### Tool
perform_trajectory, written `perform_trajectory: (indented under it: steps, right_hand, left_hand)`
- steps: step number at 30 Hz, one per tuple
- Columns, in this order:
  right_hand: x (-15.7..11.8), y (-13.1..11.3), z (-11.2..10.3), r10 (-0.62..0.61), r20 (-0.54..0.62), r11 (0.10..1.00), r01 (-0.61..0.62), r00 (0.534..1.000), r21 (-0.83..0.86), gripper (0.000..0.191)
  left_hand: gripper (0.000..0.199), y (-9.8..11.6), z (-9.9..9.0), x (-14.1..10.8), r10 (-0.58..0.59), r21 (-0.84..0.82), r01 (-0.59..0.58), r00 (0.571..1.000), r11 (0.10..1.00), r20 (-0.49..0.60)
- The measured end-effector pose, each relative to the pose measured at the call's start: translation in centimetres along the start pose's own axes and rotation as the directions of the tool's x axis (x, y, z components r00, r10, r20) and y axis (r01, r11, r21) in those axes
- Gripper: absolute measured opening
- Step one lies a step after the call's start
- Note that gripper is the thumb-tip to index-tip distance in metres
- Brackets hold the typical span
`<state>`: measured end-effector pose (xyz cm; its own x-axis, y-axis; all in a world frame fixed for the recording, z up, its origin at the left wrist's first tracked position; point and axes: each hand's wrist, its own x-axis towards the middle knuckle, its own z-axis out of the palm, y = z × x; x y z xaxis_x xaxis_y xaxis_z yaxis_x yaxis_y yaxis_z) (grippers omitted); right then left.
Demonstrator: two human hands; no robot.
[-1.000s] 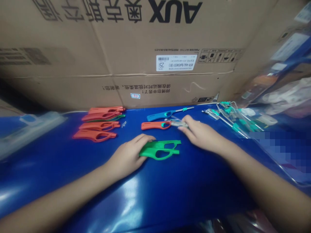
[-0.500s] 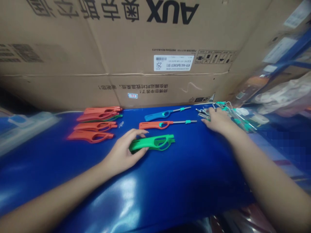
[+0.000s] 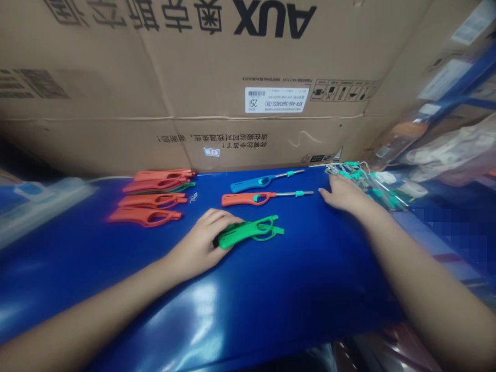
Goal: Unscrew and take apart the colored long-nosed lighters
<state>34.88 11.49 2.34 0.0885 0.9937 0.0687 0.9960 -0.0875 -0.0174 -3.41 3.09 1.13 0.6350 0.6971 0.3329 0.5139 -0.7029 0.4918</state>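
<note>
My left hand point(image 3: 207, 240) is wrapped round the back end of a green lighter casing point(image 3: 248, 231); its two halves look spread apart at the front. My right hand point(image 3: 341, 194) reaches to a pile of metal tubes with teal parts point(image 3: 368, 181), its thumb apart and its fingertips hidden among the pieces. Between the hands lie a blue lighter point(image 3: 253, 183) and an orange lighter point(image 3: 248, 199), both with metal tubes pointing right. Several orange casings point(image 3: 145, 217) are stacked in a column at the left.
A large cardboard box point(image 3: 209, 72) stands behind the blue table surface point(image 3: 294, 289). On the right are a bottle point(image 3: 403, 137) and a plastic bag point(image 3: 453, 144). A clear plastic item point(image 3: 42, 201) sits at the left edge.
The green casing has shifted slightly right and tilted, and its two front ends have spread apart. My right hand's fingers have moved slightly deeper into the pile.
</note>
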Motion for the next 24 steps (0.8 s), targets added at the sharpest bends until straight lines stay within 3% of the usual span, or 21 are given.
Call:
perform_trajectory:
  steps: [3, 5, 7, 9, 10, 12, 16, 21, 24]
  right_hand:
    - [-1.0, -1.8, -0.4, -0.073, -0.072, 0.996, 0.076, 0.995, 0.04, 0.055]
    - [-2.3, -3.7, -0.8, -0.182, -0.131, 0.975, 0.196, 0.975, 0.102, 0.048]
    - [-3.9, -5.8, -1.2, -0.414, -0.271, 0.817, 0.486, 0.869, 0.31, 0.039]
    - [-5.7, -7.7, -1.4, -0.642, -0.27, 0.601, 0.69, 0.718, 0.405, 0.04]
    - [-6.5, -8.5, -1.5, -0.713, -0.226, 0.539, 0.725, 0.664, 0.43, 0.045]
    - [-7.7, -9.6, -1.5, -0.774, -0.15, 0.509, 0.745, 0.616, 0.43, 0.047]
    - [-8.3, -10.2, -1.2, -0.771, -0.074, 0.54, 0.711, 0.633, 0.451, 0.033]
    - [-7.9, -10.3, -0.7, -0.714, -0.165, 0.461, 0.634, 0.681, 0.621, 0.034]
    - [-8.2, -10.7, -0.4, -0.716, -0.196, 0.446, 0.656, 0.67, 0.609, 0.034]
  left_hand:
    - [0.03, -0.3, 0.2, 0.0, -0.016, -0.018, 0.016, 0.999, 1.0, -0.032]
    - [0.031, -0.4, 0.3, 0.0, -0.017, -0.023, 0.016, 0.999, 1.0, -0.048]
    - [0.034, -0.5, 0.4, 0.0, -0.03, -0.04, 0.028, 0.998, 0.999, -0.05]
    - [0.036, -0.6, 0.4, 0.0, -0.057, -0.065, 0.053, 0.997, 0.996, -0.05]
    - [0.035, -0.7, 0.5, 0.0, -0.07, -0.072, 0.066, 0.996, 0.995, -0.052]
    - [0.034, -0.7, 0.5, 0.0, -0.086, -0.068, 0.082, 0.994, 0.994, -0.06]
    - [0.034, -0.6, 0.5, 0.1, -0.092, -0.028, 0.09, 0.994, 0.995, -0.051]
    - [0.039, -0.6, 0.5, 0.0, -0.088, -0.031, 0.087, 0.996, 0.996, -0.034]
    - [0.036, -0.7, 0.6, 0.1, -0.072, -0.04, 0.071, 0.997, 0.997, -0.034]
